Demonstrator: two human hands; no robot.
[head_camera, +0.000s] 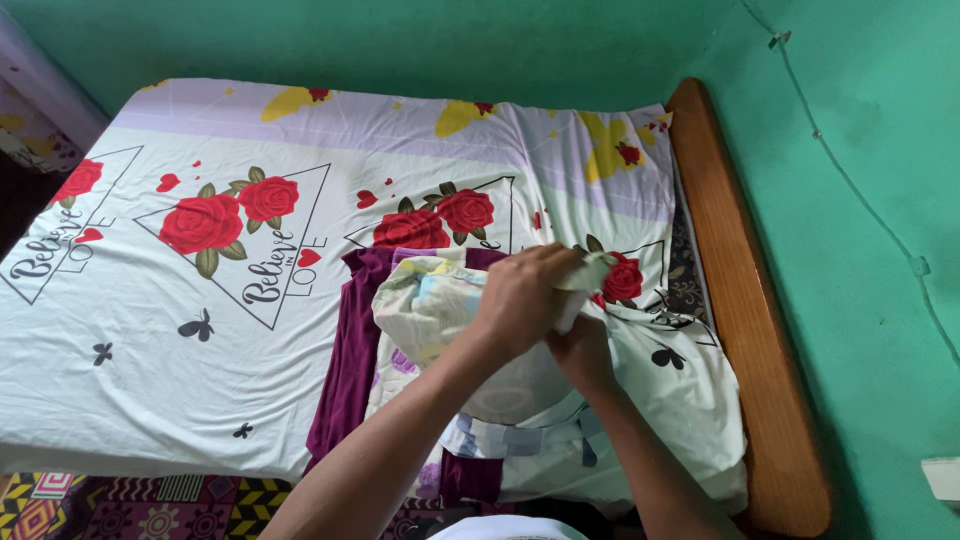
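Observation:
My left hand (522, 297) grips the top edge of a pale, pastel-patterned cloth (430, 300) that lies bunched on the bed. My right hand (583, 352) sits just below and behind it, its fingers closed into the same cloth near a fold. Under the pale cloth lies a dark purple garment (350, 360), spread lengthwise toward the bed's near edge. Both rest on a white bedsheet (180, 330) printed with red roses, triangles and small black butterflies.
A wooden bed frame (745, 300) runs along the right side. Green walls (860, 200) close in behind and to the right, with a thin cable on the right wall. A patterned mat (120, 505) shows below the bed's near edge.

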